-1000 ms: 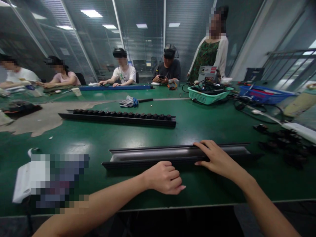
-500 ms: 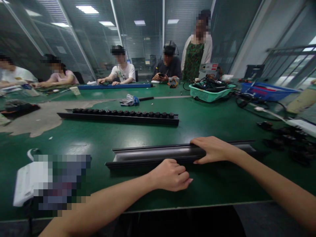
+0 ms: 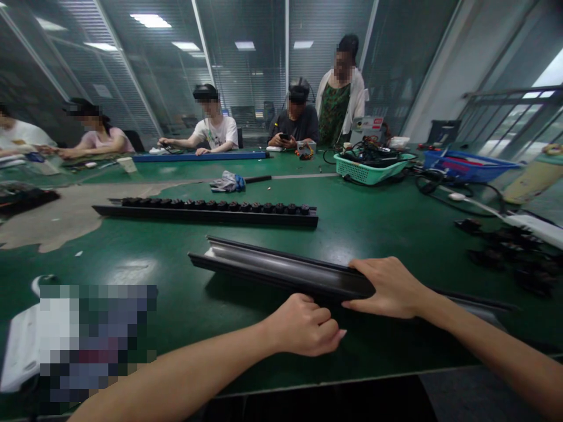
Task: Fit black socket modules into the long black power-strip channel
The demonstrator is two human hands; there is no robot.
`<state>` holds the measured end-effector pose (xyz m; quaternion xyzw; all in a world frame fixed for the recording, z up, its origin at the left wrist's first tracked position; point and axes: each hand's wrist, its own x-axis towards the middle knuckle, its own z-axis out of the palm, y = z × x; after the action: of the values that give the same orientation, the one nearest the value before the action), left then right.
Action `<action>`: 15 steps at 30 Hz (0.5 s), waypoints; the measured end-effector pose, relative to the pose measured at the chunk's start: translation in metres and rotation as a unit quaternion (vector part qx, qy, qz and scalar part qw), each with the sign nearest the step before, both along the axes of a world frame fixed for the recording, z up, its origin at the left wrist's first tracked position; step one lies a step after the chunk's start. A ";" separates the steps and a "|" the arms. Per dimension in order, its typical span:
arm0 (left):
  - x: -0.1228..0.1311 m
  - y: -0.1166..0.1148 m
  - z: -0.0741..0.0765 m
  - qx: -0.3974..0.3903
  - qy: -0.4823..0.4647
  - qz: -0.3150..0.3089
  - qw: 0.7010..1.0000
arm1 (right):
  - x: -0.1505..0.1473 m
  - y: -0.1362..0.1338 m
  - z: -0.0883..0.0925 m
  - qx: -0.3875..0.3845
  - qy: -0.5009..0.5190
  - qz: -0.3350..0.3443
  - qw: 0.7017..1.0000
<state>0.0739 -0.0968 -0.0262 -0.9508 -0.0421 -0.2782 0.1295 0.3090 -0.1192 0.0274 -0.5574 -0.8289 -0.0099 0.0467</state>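
A long black metal channel (image 3: 272, 266) lies slantwise on the green table (image 3: 387, 223), its left end lifted off the surface. My right hand (image 3: 387, 287) is wrapped over the channel near its middle and grips it. My left hand (image 3: 305, 325) is curled into a loose fist just in front of the channel's near edge, thumb side against it; what it holds, if anything, is hidden. Behind the channel lies a second black rail (image 3: 206, 211) filled with a row of round black sockets.
Black socket parts (image 3: 505, 252) are scattered at the right, beside white cables. A green basket (image 3: 373, 167) of wires and a blue tray (image 3: 470, 164) stand at the back right. Several people sit at the far side and one stands. A white object (image 3: 21, 351) lies near left.
The channel has swung from lying level and parallel to the table edge to a slant, its left end raised. My right hand stayed gripping it; my left hand barely moved.
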 end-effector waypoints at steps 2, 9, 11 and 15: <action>0.000 0.000 0.000 -0.004 0.002 0.002 1.000 | 0.009 -0.005 0.008 0.020 0.019 -0.022 0.999; 0.001 0.001 -0.001 -0.014 -0.006 0.006 1.000 | 0.059 -0.017 0.030 0.066 0.049 -0.157 0.984; 0.001 0.001 -0.001 -0.018 -0.008 0.005 1.000 | 0.080 -0.016 0.028 0.072 0.029 -0.210 0.975; 0.002 0.002 -0.004 -0.025 0.003 0.010 1.000 | 0.121 -0.010 0.020 0.048 -0.015 -0.327 0.944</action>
<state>0.0755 -0.0953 -0.0298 -0.9540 -0.0581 -0.2731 0.1090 0.4304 -0.1296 0.0471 -0.7944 -0.6005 -0.0727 0.0551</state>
